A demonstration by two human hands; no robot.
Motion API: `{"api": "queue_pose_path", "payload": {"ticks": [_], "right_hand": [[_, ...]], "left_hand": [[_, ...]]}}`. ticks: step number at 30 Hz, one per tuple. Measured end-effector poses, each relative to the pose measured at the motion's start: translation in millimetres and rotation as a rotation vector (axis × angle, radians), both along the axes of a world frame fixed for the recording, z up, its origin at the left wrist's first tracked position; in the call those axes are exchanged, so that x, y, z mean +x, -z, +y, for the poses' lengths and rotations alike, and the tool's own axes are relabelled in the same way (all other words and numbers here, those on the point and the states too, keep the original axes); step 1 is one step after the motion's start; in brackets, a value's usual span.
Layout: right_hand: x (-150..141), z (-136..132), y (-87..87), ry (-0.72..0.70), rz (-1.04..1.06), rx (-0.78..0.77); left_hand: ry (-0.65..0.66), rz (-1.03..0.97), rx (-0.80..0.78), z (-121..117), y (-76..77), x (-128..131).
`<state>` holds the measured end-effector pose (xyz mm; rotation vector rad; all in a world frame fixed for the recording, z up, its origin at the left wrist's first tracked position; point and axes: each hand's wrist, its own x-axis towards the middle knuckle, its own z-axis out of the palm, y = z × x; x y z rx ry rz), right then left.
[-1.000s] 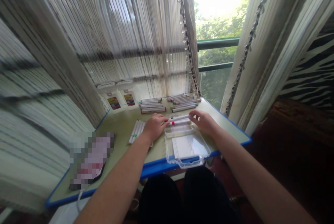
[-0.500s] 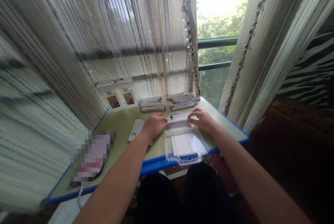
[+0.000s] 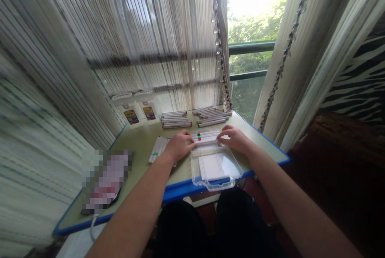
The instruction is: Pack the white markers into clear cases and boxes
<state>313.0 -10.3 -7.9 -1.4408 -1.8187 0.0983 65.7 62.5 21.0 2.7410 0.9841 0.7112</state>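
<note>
A clear plastic marker case [image 3: 196,169] lies unfolded near the front edge of the table, its handle toward me. In its far half sits a row of white markers [image 3: 207,134] with black, green and red marks. My left hand [image 3: 181,145] pinches the left end of the nearest markers. At their right end, the fingers of my right hand [image 3: 235,138] are closed in the same way. A white sheet shows in the near half of the case. Beside my left hand, another group of white markers [image 3: 157,149] with green marks lies partly behind my forearm.
Two marker bundles, a left one [image 3: 176,120] and a right one [image 3: 213,116], lie at the back of the blue-edged table [image 3: 261,151]. Two clear cases [image 3: 140,109] stand at the back left. A blurred-out object [image 3: 108,179] with a cable lies at the left.
Both hands have come slightly nearer with the markers between them. A red mark now shows below the green one on the row in the case.
</note>
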Motion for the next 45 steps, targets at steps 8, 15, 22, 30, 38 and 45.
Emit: {"api": "queue_pose_path", "payload": {"ticks": [8, 15, 22, 30, 38, 45], "right_hand": [[0.0, 1.7, 1.0, 0.005, -0.034, -0.042], [-0.7, 0.6, 0.2, -0.002, -0.027, -0.038], [-1.8, -2.6, -3.9, -0.01, -0.04, -0.064], [-2.2, -2.6, -4.6, -0.013, -0.03, -0.076], [-2.4, -3.2, -5.8, -0.003, -0.037, -0.097], [-1.8, -0.1, -2.5, 0.027, -0.006, -0.145]], "left_hand": [[-0.018, -0.065, -0.106, 3.4, 4.5, 1.8], [-0.028, -0.018, -0.058, -1.1, 0.9, 2.3], [-0.009, -0.016, -0.035, -3.3, -1.9, 2.2], [0.002, -0.045, -0.053, -3.4, -1.8, 2.5], [0.035, -0.043, -0.087, -0.8, 1.4, 3.6], [0.05, -0.041, -0.116, 1.8, 2.9, 3.0]]}}
